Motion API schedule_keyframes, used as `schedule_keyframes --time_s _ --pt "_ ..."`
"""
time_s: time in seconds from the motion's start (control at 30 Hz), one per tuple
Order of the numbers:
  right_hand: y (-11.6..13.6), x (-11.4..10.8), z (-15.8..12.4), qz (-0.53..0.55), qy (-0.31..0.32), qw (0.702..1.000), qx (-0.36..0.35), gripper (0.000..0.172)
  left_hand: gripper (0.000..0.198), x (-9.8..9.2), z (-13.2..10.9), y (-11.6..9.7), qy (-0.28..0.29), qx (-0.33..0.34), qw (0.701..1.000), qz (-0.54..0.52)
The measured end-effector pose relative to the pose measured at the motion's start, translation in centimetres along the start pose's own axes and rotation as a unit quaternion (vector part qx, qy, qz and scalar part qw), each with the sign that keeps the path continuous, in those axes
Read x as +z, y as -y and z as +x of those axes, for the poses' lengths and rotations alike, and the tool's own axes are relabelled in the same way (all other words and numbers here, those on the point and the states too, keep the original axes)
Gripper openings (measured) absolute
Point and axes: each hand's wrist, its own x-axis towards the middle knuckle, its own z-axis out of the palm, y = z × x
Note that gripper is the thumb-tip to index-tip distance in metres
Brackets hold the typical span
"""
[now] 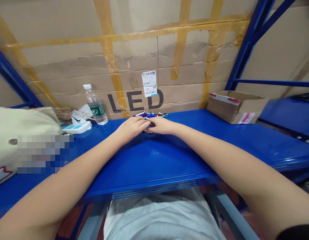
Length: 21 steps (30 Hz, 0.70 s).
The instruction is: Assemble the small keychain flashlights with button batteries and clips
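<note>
Together, the left hand point(131, 128) and right hand point(162, 125) curl their fingers against a sideways heap of carabiner clips point(154, 115); any grasp is hidden.

Head-worn view, facing forward-down

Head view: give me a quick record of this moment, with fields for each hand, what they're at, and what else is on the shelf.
Left hand: on the pile, touching the right hand
Right hand: on the pile, grip unclear
Between hands: small coloured metal clips
Surface: blue steel shelf
Also on shelf: plastic water bottle, power strip, open cardboard box, cream cloth bag
</note>
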Motion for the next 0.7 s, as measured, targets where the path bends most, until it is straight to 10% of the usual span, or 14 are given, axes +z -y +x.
schedule_keyframes --time_s 0.27,0.5,0.7 --pt "-0.4 1.2 0.6 0.045 0.009 0.999 -0.017 0.012 0.019 -0.7 0.9 -0.9 0.05 -0.02 0.999 -0.001" --pt "0.3 0.3 0.2 -0.036 -0.143 0.989 0.031 0.015 0.03 -0.8 0.2 -0.3 0.059 -0.247 0.965 -0.071" --pt "0.4 -0.4 -0.3 -0.14 -0.145 0.979 0.035 0.015 0.024 -0.2 -0.5 0.1 0.142 -0.274 0.941 -0.139"
